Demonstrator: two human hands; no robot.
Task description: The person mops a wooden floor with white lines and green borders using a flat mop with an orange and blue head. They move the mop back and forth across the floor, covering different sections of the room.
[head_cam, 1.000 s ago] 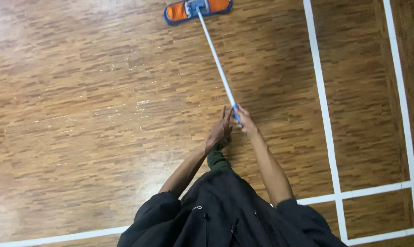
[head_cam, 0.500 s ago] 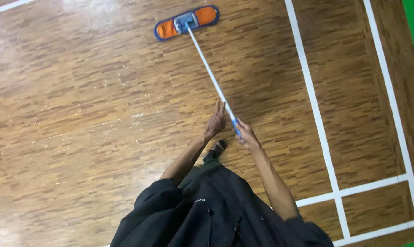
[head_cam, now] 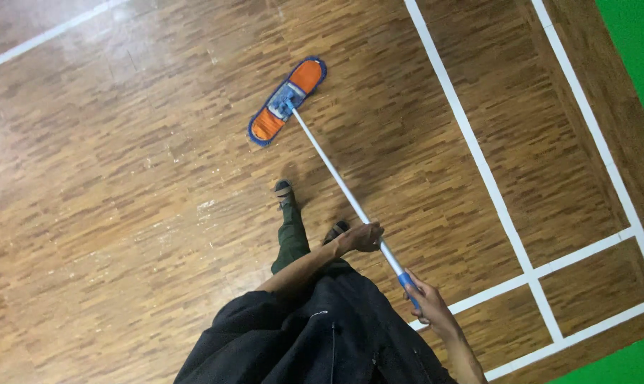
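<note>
While the flat mop (head_cam: 287,102) lies on the wooden floor (head_cam: 123,213) far ahead, its pole (head_cam: 336,181) is gripped by the left hand (head_cam: 361,237) midway and by the right hand (head_cam: 427,304) at the blue end — no swept part can be told from unswept.

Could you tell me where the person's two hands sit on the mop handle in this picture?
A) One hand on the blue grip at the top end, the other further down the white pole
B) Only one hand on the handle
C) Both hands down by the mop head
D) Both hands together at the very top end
A: the right hand grips the blue end of the mop handle, and the left hand holds the white pole lower down, apart from it.
</note>
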